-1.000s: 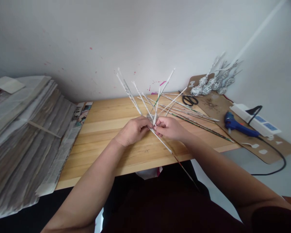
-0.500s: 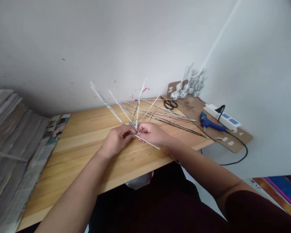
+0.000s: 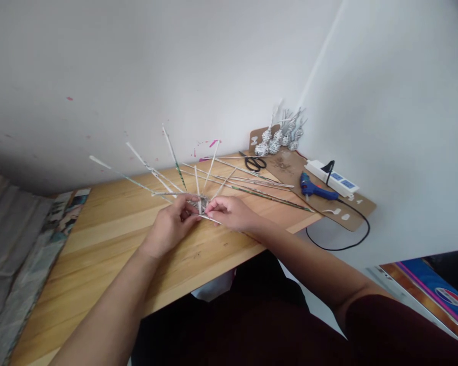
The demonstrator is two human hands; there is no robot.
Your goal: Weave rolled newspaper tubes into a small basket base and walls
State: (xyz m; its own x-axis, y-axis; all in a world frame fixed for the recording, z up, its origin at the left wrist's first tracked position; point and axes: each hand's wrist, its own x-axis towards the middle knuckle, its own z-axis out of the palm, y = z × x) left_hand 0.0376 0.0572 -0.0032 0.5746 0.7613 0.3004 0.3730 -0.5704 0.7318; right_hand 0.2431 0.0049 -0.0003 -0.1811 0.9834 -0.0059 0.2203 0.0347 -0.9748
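A small woven base of rolled newspaper sticks (image 3: 203,201) sits between my hands on the wooden table (image 3: 114,244). Several paper sticks (image 3: 148,166) fan up and outward from it. My left hand (image 3: 171,223) is closed, its thumb and fingers gripping the base's left side. On the right side, my right hand (image 3: 229,211) pinches a thin paper stick that runs along the near edge of the base. Fingers hide part of the weave. Beyond my right hand, loose rolled paper sticks (image 3: 267,195) lie across the table.
Black scissors (image 3: 255,162) lie near the wall. A blue glue gun (image 3: 316,189) rests on cardboard (image 3: 290,165) beside a white power strip (image 3: 334,179). Wrapped silvery woven pieces (image 3: 275,142) stand at the back corner. Stacked newspapers (image 3: 3,244) fill the left side.
The view has swung right. The upright sticks have spread wider and tilted, as the base turned between my hands. Both hands remain closed at the base.
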